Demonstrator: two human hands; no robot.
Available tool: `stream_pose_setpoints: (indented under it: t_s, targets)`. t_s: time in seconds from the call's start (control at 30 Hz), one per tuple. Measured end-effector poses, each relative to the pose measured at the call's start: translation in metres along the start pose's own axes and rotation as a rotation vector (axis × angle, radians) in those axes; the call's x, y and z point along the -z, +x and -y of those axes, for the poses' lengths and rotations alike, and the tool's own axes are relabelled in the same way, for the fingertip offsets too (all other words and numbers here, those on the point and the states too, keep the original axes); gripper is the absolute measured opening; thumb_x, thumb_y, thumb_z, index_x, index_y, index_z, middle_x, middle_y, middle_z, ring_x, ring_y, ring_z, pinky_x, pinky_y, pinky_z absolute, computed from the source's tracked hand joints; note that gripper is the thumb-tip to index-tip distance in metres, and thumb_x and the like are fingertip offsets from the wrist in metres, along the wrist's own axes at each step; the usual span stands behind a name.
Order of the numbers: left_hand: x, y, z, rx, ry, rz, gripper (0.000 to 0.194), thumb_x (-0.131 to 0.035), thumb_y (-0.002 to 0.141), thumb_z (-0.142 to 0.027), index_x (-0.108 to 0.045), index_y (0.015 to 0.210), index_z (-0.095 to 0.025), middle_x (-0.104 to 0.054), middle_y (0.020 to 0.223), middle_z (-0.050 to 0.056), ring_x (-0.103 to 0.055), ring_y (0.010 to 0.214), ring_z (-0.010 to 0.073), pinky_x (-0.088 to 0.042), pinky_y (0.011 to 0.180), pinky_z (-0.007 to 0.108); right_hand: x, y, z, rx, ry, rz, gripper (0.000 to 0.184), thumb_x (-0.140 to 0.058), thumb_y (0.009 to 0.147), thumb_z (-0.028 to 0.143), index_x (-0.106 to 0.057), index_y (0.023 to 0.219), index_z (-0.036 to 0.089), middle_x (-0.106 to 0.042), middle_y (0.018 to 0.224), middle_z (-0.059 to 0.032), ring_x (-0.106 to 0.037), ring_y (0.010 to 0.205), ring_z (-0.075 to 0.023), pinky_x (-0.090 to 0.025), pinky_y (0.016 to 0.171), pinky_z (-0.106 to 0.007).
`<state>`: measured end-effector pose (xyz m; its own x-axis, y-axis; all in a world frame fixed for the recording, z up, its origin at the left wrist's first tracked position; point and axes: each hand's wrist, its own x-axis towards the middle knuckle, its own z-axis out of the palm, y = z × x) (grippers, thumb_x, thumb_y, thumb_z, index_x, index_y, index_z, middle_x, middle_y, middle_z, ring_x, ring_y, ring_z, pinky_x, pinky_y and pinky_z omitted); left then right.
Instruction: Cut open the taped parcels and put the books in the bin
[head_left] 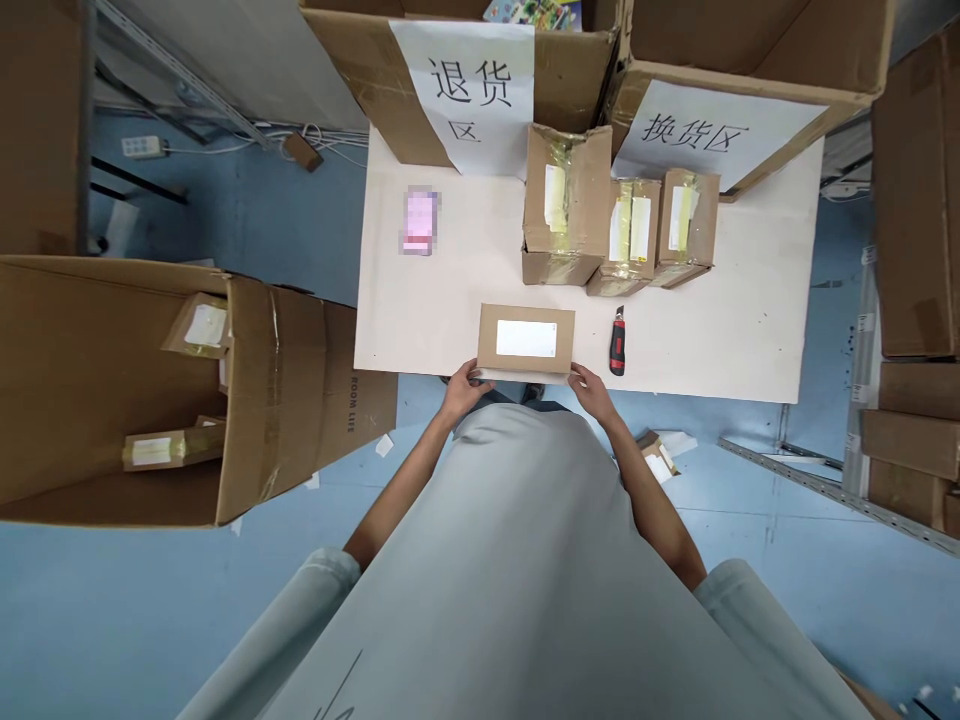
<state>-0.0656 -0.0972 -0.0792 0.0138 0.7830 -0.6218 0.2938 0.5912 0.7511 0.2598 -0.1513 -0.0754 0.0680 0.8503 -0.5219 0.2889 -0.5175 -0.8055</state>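
Note:
A small brown cardboard box [487, 338] with a white label lies at the front edge of the table. My left hand [463, 388] grips its near left corner, with the thumb along the near side. At the near right corner, my right hand [591, 391] holds the box with bent fingers. A red and black utility knife [617, 345] rests on the table just right of the box, its blade end pointing away from me. Neither hand touches the knife.
Three taped boxes, one a tall carton [540, 225], stand behind on the white table [757, 300]. Two large labelled cartons, left [360, 65] and right [750, 90], are at the back. A pink blurred item [420, 220] lies left. An open carton [300, 390] with parcels stands left.

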Motion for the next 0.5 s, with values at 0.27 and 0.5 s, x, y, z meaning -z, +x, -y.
stream_pose_setpoints:
  t_s: [0.27, 0.5]
  targets:
    - [0.013, -0.018, -0.02, -0.202, -0.022, -0.079, 0.049, -0.085, 0.087, -0.041, -0.078, 0.13, -0.018, -0.08, 0.136, 0.015, -0.073, 0.135, 0.035, -0.059, 0.121, 0.054, 0.019, -0.007, 0.034, 0.175, -0.012, -0.171, 0.068, -0.07, 0.096, 0.071, -0.077, 0.143, 0.022, -0.077, 0.144, -0.0162, -0.075, 0.131, -0.0352, -0.065, 0.112, -0.054]
    - [0.024, -0.014, -0.044, -0.248, 0.029, -0.095, 0.041, -0.081, 0.092, -0.041, -0.079, 0.126, -0.018, -0.079, 0.135, 0.014, -0.076, 0.126, 0.0316, -0.062, 0.117, 0.05, 0.021, 0.006, 0.06, 0.173, -0.135, -0.224, 0.05, -0.068, 0.1, 0.061, -0.083, 0.127, 0.021, -0.083, 0.126, -0.0152, -0.08, 0.116, -0.0333, -0.067, 0.108, -0.054]
